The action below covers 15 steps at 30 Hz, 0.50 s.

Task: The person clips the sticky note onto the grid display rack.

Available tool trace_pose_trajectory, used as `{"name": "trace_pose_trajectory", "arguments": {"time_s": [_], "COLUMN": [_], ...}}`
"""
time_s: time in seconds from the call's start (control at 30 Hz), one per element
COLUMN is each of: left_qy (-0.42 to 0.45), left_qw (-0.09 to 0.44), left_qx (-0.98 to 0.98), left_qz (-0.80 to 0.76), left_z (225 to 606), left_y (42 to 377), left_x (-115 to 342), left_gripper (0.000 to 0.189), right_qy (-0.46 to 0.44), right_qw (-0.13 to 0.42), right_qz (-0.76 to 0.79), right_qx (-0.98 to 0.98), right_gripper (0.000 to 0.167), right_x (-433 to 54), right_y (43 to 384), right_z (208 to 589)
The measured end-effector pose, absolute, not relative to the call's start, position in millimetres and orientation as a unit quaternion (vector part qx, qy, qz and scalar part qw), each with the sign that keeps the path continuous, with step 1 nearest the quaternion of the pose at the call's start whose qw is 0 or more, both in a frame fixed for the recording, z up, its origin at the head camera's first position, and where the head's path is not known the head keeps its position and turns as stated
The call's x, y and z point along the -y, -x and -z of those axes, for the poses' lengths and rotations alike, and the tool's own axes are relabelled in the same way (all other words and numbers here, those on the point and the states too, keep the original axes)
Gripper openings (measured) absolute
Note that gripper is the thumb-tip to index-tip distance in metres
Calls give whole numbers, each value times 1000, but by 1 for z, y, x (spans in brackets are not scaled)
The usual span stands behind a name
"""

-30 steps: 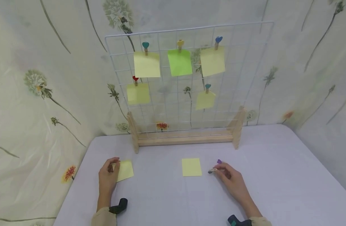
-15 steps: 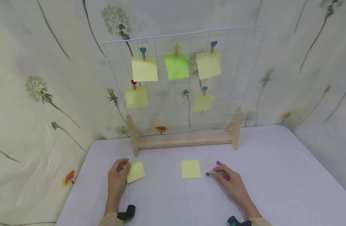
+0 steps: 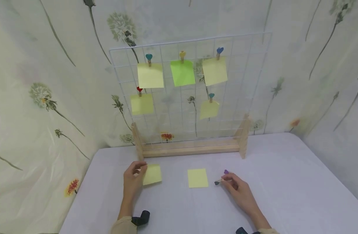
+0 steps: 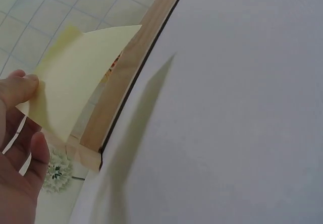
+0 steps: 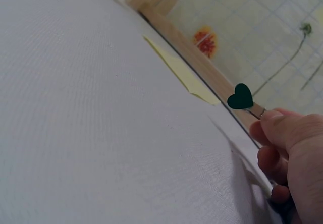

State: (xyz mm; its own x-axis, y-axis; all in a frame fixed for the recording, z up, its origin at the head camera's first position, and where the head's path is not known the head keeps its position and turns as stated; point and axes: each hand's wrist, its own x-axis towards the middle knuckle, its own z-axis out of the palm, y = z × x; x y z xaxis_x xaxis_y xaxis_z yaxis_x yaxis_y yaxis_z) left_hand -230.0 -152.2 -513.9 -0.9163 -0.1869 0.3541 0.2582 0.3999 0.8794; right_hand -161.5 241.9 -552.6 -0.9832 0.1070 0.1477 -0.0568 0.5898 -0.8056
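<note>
My left hand point(image 3: 133, 182) pinches a yellow sticky note point(image 3: 152, 174) at its left edge. In the left wrist view the note point(image 4: 75, 77) is raised off the table, slightly bent, its shadow falling on the cloth. A small clothespin point(image 5: 240, 97) with a dark green heart is pinched between thumb and finger of my right hand point(image 3: 238, 191), heart pointing left. Between the hands, another yellow sticky note point(image 3: 198, 178) lies flat on the table. Just behind the right fingers a purple heart point(image 3: 226, 171) shows; whatever it is fixed to is mostly hidden.
A white wire grid point(image 3: 173, 123) stands in a wooden base point(image 3: 190, 150) at the back of the white table point(image 3: 278, 182). Several notes hang on it from heart clothespins, among them a bright green note point(image 3: 183, 73). Flower-patterned fabric point(image 3: 44, 182) surrounds the table.
My left hand has carried its sticky note to the right, closer to the flat note. The right hand stays nearly in place with the clothespin. The grid sits lower in the head view.
</note>
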Motion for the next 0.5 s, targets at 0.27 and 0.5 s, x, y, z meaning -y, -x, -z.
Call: {"name": "trace_pose_trajectory", "arguments": {"time_s": [0.27, 0.5], "left_qy": [62, 64], "left_qw": [219, 215], "left_qx": [813, 811], "left_qz": [535, 540], "left_z": [478, 483], "left_y": [245, 276], "left_x": [133, 127], "left_gripper": [12, 12], "right_qy": [24, 23], "right_qw": [91, 96], "right_qz": [-449, -454], "right_qx": [888, 886], "right_gripper": [20, 19], "right_x": [-242, -242], "right_y": [161, 162], "right_z": [554, 555]}}
